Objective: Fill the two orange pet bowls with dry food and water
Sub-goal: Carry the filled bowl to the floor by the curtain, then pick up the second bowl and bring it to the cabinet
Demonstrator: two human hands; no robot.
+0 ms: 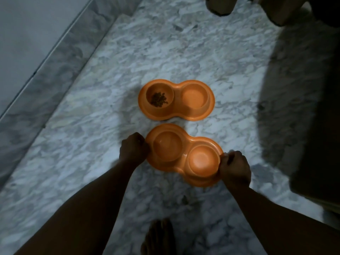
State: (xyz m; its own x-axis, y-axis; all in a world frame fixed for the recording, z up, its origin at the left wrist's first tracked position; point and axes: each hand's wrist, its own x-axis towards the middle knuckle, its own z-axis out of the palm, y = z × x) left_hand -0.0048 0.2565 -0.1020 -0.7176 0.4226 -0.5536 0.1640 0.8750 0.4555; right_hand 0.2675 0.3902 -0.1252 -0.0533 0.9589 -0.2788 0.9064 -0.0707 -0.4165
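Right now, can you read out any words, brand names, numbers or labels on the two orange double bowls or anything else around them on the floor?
None can be read.
Far orange double bowl: no lettering shows, only dry food in its left cup.
Near orange double bowl, held at both ends by the left hand and the right hand: plain, and blurred.
Marble floor: only veining.

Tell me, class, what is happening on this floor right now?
A person holds the nearer orange double bowl by its ends, left hand on one side and right hand on the other. Both its wells look empty. The farther orange double bowl rests on the marble floor with dry food in its left well.
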